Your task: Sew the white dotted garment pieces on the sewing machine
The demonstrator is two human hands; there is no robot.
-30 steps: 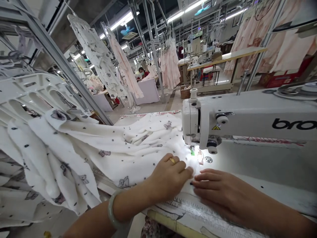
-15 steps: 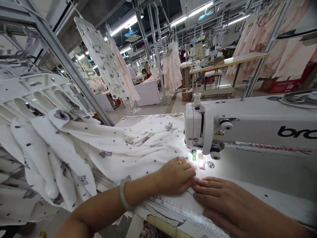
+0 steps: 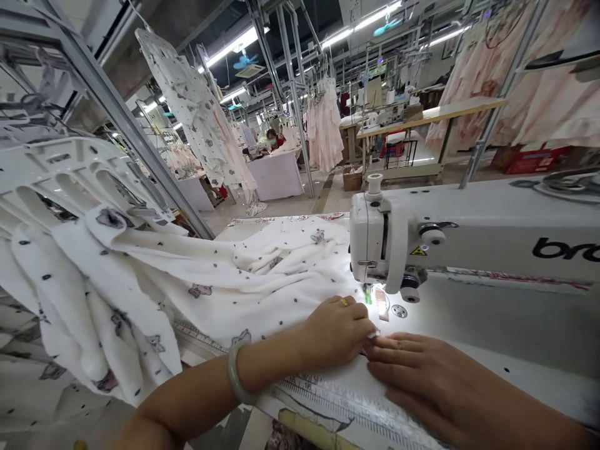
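Observation:
White fabric (image 3: 262,300) with small dark dots and animal prints lies in folds over the sewing machine's bed. My left hand (image 3: 338,331), with a ring and a pale bangle, is closed on the fabric's edge just in front of the needle area. A small white bit of cloth shows at its fingertips. My right hand (image 3: 422,369) lies flat on the bed, fingers stretched out, their tips against the left fingertips at that edge; its thumb is hidden. The white sewing machine (image 3: 375,237) stands beyond both hands, its lamp lighting a green part (image 3: 368,294) by the presser foot.
A measuring scale (image 3: 328,400) runs along the table's near edge. At left, more of the fabric hangs over a white slotted rack (image 3: 70,162) beside a metal post (image 3: 117,119). Pink garments (image 3: 323,131) hang behind, and a person (image 3: 272,140) sits at a far table.
Both hands have shifted very slightly right, still together at the fabric's edge. A small white bit of cloth now shows between the fingertips. The view has tilted slightly.

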